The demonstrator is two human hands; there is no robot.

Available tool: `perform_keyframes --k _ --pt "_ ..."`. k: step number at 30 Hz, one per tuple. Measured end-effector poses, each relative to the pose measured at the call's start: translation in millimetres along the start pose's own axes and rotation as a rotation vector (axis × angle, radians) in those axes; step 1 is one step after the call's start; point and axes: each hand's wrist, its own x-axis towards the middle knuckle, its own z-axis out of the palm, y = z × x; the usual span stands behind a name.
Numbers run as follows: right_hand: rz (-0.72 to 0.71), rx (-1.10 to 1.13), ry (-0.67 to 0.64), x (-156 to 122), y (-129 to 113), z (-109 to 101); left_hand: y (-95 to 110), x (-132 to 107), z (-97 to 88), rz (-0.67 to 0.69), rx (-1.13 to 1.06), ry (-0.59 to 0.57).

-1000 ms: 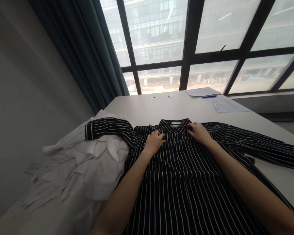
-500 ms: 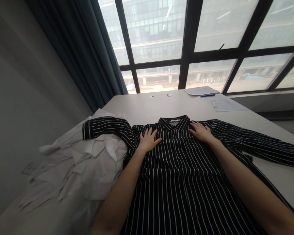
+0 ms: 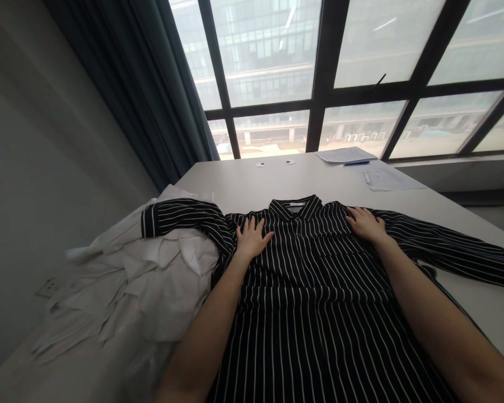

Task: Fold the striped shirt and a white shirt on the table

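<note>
A black shirt with white stripes lies front up on the white table, its collar pointing at the window and its sleeves spread to both sides. My left hand rests on the left part of the chest, fingers spread. On the right, near the shoulder seam, my right hand lies on the cloth with its fingers extended. Neither hand grips the fabric. The shirt's left-side sleeve lies over a heap of white cloth; the other sleeve runs out of the frame at the right.
Papers with a blue pen lie at the table's far right, and a small white object sits on another sheet. Behind the table are a dark-framed window and a blue curtain. A wall stands at the left.
My right hand has slid to the right from beside the collar to the shoulder. The collar has shifted slightly left. My left hand has barely moved.
</note>
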Motion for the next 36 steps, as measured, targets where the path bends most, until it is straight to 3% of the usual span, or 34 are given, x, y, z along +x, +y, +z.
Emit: perform_keyframes --k 9,17,22,27,36 --pt "0.134 0.011 0.094 -2 15 2 -2 4 2.5 -0.011 -0.004 -0.003" --pt "0.239 -0.006 0.169 -8 21 -4 -1 2 8.2 -0.016 0.02 0.094" --pt "0.106 -0.015 0.243 -7 12 -9 1 1 9.2 0.047 -0.019 0.21" --pt "-0.055 -0.009 0.219 -4 3 -6 4 0 5.8 0.138 -0.044 0.222" --pt "-0.052 -0.015 0.153 -3 8 3 4 -2 6.0 0.187 -0.06 0.145"
